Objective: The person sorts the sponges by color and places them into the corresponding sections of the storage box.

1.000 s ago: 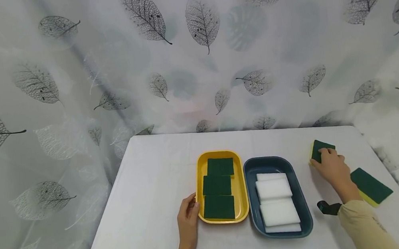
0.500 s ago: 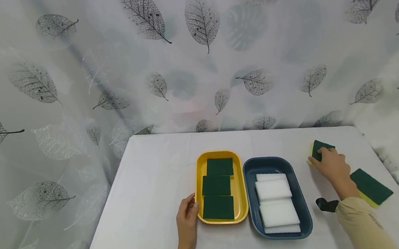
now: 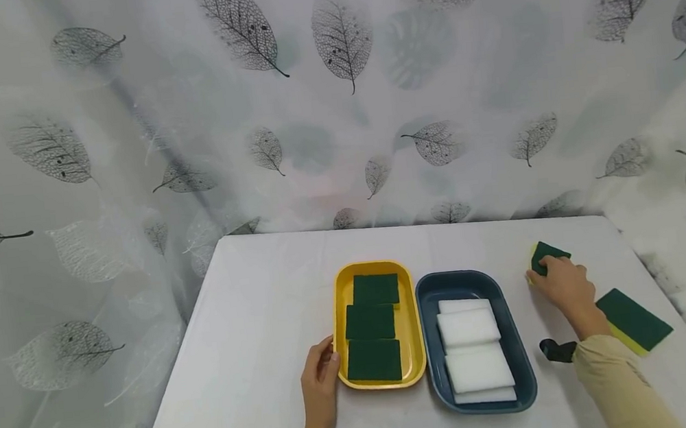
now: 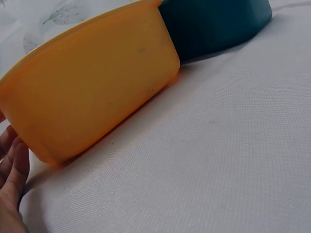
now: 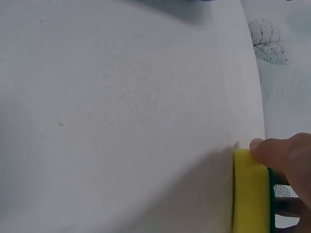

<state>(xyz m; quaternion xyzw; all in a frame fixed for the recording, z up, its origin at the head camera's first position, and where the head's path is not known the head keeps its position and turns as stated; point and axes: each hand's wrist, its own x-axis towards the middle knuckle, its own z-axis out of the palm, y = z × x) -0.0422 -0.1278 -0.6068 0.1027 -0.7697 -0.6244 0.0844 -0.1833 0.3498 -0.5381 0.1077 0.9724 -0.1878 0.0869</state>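
Note:
My right hand (image 3: 567,285) pinches a green-and-yellow scouring sponge (image 3: 548,253) at the table's far right. In the right wrist view the thumb lies against the end of the sponge's yellow side (image 5: 250,194), and the other fingers are partly hidden behind it. My left hand (image 3: 319,378) rests against the left side of a yellow tray (image 3: 413,345), its fingertips touching the outer wall. Several green-topped sponges (image 3: 370,321) lie in a column in that tray. Close beside it stands a dark blue tray (image 3: 521,362) with several white sponges (image 3: 478,366).
Another green-and-yellow sponge (image 3: 635,317) lies near the right edge, beside my right forearm. A white cloth covers the table (image 3: 243,334). Behind it hangs a leaf-patterned curtain (image 3: 316,196).
My right hand has shifted slightly left with the sponge in its grip. The head view has moved a little. My left hand and both trays stay in place.

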